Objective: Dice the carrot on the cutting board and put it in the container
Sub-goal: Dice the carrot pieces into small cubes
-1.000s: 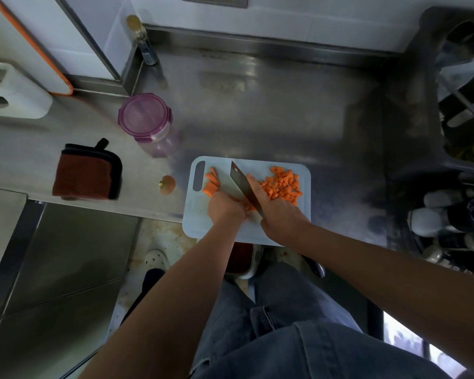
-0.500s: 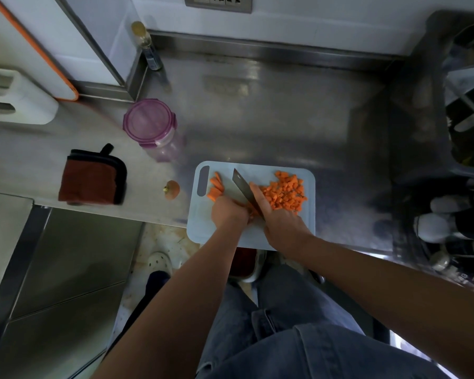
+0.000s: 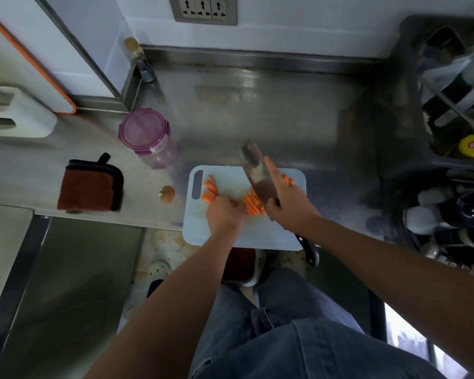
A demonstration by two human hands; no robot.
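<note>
Orange carrot sticks [image 3: 253, 205] bunched mid cutting board [image 3: 244, 236].
Left hand [image 3: 225, 217] curls onto them as a guide; right hand [image 3: 287, 206] grips the blurred knife [image 3: 257, 176], seemingly lifted to chop; lidded container [image 3: 145, 135] waits off the far-left corner.

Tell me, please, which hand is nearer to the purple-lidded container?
Left. The left hand holds the carrot sticks, down-right of the container; the right hand, gripping the knife, lies farther right.

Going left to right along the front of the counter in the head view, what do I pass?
Folded red-brown cloth → carrot end → cutting board, with over it the left hand holding carrot sticks, then the right hand gripping the knife → bottles.
</note>
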